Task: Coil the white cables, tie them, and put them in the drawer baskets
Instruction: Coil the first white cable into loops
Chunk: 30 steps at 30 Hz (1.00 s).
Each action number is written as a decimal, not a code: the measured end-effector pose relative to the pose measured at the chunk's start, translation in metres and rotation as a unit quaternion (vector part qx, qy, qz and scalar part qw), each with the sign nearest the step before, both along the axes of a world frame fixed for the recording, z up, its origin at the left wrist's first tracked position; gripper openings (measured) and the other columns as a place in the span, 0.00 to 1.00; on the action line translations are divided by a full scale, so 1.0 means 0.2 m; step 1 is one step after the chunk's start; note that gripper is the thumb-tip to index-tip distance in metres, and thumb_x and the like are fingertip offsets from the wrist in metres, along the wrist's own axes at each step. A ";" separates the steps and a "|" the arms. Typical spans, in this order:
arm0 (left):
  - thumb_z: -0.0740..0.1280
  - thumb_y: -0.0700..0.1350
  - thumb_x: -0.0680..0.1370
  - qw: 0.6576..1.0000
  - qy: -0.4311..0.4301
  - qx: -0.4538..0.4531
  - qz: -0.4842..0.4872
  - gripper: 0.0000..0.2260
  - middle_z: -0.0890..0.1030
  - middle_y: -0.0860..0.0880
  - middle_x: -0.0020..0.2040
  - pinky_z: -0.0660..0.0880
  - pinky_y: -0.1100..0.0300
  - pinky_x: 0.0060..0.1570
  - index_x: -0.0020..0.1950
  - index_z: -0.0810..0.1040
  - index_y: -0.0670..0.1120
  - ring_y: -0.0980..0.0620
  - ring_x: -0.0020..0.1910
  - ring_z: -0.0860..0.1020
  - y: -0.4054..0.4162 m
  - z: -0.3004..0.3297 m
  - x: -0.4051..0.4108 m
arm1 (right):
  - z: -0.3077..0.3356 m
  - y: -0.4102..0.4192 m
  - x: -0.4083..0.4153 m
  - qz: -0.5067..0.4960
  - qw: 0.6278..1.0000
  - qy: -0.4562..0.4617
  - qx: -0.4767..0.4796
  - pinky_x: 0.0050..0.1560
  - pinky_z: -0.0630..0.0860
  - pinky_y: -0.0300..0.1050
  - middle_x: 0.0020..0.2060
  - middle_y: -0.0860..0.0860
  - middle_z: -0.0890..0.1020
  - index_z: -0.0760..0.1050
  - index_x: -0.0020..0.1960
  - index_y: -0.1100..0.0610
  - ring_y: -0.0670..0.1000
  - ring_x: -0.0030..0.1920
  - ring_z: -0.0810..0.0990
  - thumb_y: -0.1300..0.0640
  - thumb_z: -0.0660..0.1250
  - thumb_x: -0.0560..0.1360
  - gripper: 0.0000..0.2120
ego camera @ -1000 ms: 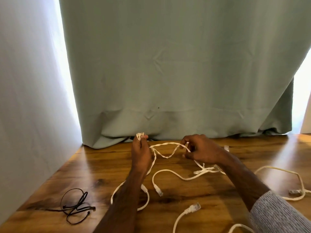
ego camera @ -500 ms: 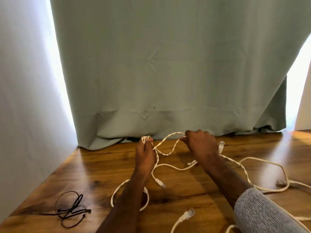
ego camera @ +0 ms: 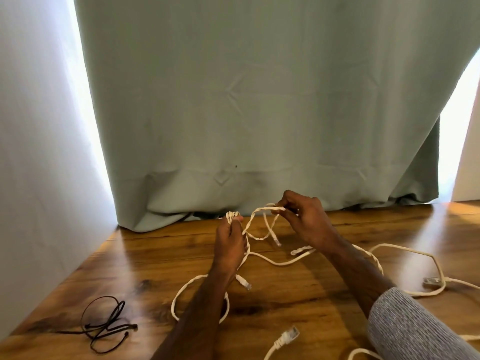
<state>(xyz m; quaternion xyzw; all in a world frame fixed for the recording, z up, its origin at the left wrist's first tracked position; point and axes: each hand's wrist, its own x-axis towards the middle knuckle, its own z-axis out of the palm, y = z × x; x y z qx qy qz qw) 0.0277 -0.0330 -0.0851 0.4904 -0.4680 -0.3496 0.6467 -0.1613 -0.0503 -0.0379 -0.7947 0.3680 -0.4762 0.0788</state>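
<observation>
My left hand (ego camera: 230,242) grips coiled white cable (ego camera: 259,239). My right hand (ego camera: 306,219) pinches a new loop, now lifted higher mid-frame, so coiling continues.

A glossy wooden surface (ego camera: 285,307) with dark grain carries everything. White cables (ego camera: 280,262) sprawl over its middle and right side in loose loops, one clear plug (ego camera: 288,336) lying near the front edge. A thin black tie (ego camera: 109,323) lies tangled at the front left. A pale green curtain (ego camera: 259,198) bunches onto the far edge.
</observation>
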 end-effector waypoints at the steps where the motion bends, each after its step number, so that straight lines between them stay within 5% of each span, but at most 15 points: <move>1: 0.57 0.47 0.85 1.000 0.001 0.000 -0.002 0.11 0.77 0.45 0.38 0.71 0.59 0.31 0.57 0.78 0.49 0.52 0.34 0.74 0.01 0.01 0.00 | 0.00 0.00 0.01 0.004 1.000 -0.007 -0.018 0.45 0.82 0.56 0.44 0.47 0.86 0.78 0.50 0.54 0.49 0.43 0.84 0.60 0.69 0.79 0.02; 7: 0.60 0.50 0.83 0.992 0.117 0.011 -0.047 0.13 0.74 0.48 0.31 0.70 0.58 0.30 0.56 0.79 0.42 0.54 0.28 0.72 0.01 0.05 0.04 | 0.06 0.04 0.05 -0.070 0.987 -0.018 -0.145 0.54 0.74 0.53 0.51 0.46 0.81 0.81 0.53 0.50 0.45 0.53 0.77 0.49 0.69 0.79 0.06; 9: 0.60 0.47 0.83 0.984 0.167 0.008 -0.062 0.14 0.73 0.48 0.30 0.68 0.58 0.29 0.56 0.79 0.38 0.54 0.27 0.70 0.01 0.09 0.06 | 0.10 0.08 0.05 -0.038 0.996 -0.021 -0.083 0.56 0.75 0.52 0.52 0.46 0.81 0.81 0.52 0.50 0.46 0.53 0.78 0.51 0.71 0.78 0.05; 11: 0.59 0.45 0.84 0.976 0.206 0.010 -0.070 0.13 0.71 0.48 0.28 0.66 0.61 0.26 0.54 0.80 0.38 0.55 0.24 0.69 0.03 0.11 0.07 | 0.15 0.14 0.06 0.066 0.994 -0.067 0.062 0.49 0.82 0.55 0.43 0.50 0.85 0.80 0.53 0.53 0.50 0.43 0.84 0.56 0.71 0.78 0.05; 14: 0.60 0.44 0.83 0.968 0.236 0.014 -0.087 0.12 0.69 0.47 0.30 0.65 0.63 0.24 0.47 0.80 0.41 0.55 0.23 0.67 0.03 0.12 0.08 | 0.17 0.19 0.09 0.175 0.957 -0.123 0.198 0.40 0.80 0.53 0.40 0.57 0.86 0.73 0.64 0.48 0.55 0.37 0.84 0.60 0.69 0.78 0.16; 17: 0.62 0.43 0.82 0.964 0.248 0.030 -0.096 0.12 0.74 0.46 0.31 0.70 0.63 0.23 0.43 0.80 0.41 0.53 0.25 0.73 0.02 0.12 0.08 | 0.15 0.20 0.14 0.264 0.920 -0.170 0.235 0.44 0.78 0.57 0.47 0.60 0.85 0.70 0.69 0.45 0.58 0.40 0.82 0.51 0.68 0.79 0.20; 19: 0.60 0.43 0.82 0.966 0.230 0.001 -0.121 0.13 0.70 0.47 0.28 0.65 0.64 0.20 0.42 0.79 0.41 0.53 0.23 0.69 0.02 0.12 0.09 | 0.13 0.19 0.17 0.313 0.885 -0.218 0.267 0.41 0.77 0.53 0.51 0.63 0.83 0.70 0.70 0.46 0.58 0.41 0.82 0.40 0.63 0.77 0.23; 21: 0.58 0.44 0.83 0.963 0.226 -0.008 -0.144 0.14 0.64 0.50 0.25 0.59 0.64 0.21 0.42 0.76 0.41 0.55 0.21 0.61 0.03 0.13 0.09 | 0.12 0.20 0.20 0.277 0.898 -0.222 0.259 0.37 0.76 0.48 0.51 0.60 0.84 0.72 0.68 0.48 0.57 0.41 0.82 0.38 0.58 0.79 0.22; 24: 0.56 0.43 0.83 0.956 0.244 -0.004 -0.165 0.12 0.61 0.51 0.23 0.56 0.65 0.21 0.44 0.74 0.40 0.57 0.19 0.57 0.03 0.16 0.11 | 0.09 0.20 0.23 0.116 0.972 -0.141 0.146 0.39 0.76 0.38 0.49 0.48 0.85 0.78 0.56 0.49 0.47 0.41 0.83 0.53 0.64 0.82 0.05; 30: 0.57 0.43 0.79 0.889 0.351 -0.008 -0.296 0.13 0.61 0.53 0.19 0.55 0.66 0.19 0.36 0.73 0.42 0.59 0.14 0.59 0.05 0.19 0.15 | 0.01 0.13 0.27 -0.014 0.995 -0.047 0.088 0.42 0.73 0.27 0.50 0.41 0.83 0.81 0.60 0.50 0.38 0.45 0.80 0.54 0.69 0.80 0.10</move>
